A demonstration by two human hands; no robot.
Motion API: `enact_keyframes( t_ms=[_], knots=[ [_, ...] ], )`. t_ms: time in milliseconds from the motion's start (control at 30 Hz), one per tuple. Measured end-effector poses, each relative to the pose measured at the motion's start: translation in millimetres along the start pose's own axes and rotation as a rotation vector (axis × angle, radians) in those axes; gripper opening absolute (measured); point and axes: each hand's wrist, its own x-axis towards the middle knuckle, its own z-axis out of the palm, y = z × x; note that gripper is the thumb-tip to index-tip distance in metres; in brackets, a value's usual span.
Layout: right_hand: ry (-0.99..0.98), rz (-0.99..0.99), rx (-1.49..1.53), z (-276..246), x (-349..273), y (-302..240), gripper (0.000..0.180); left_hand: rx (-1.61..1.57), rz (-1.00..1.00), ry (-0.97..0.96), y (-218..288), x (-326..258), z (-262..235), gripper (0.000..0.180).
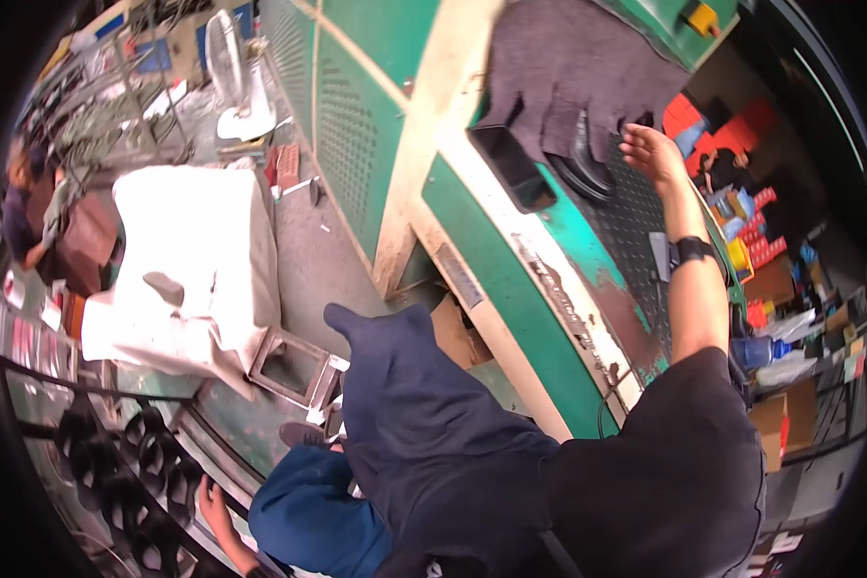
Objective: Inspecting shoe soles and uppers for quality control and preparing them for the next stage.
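Observation:
My right hand (651, 154) is raised over the green machine's (501, 220) bed, its fingers apart and nothing visible in them. Just left of it lie black curved pieces (585, 171), one standing up, on the edge of a dark, ragged cloth (568, 58). A dark smartphone (516, 169) rests on the machine's pale edge. Low on my left, my left hand (214, 503) reaches beside a rack holding several black, looped, shoe-like pieces (146, 443). Its fingers look stretched out, close to the nearest piece; whether they touch it I cannot tell.
A white-covered bulky object (197, 260) stands on the left, with a metal frame (297, 371) by it. A person (31, 207) works at far left; a white fan (231, 77) is behind. Boxes, bags and a blue water bottle (759, 351) crowd the right side.

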Motion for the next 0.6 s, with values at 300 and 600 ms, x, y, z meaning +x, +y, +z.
enact_keyframes(
  t_ms=[300,600],
  knots=[
    [0.102,-0.306,-0.47,84,100,60,0.06,-0.052,0.146,-0.031,211,-100,39,0.039],
    [0.212,-0.218,-0.825,90,63,40,0.088,0.131,0.032,-0.011,247,-101,80,0.035]
  ],
)
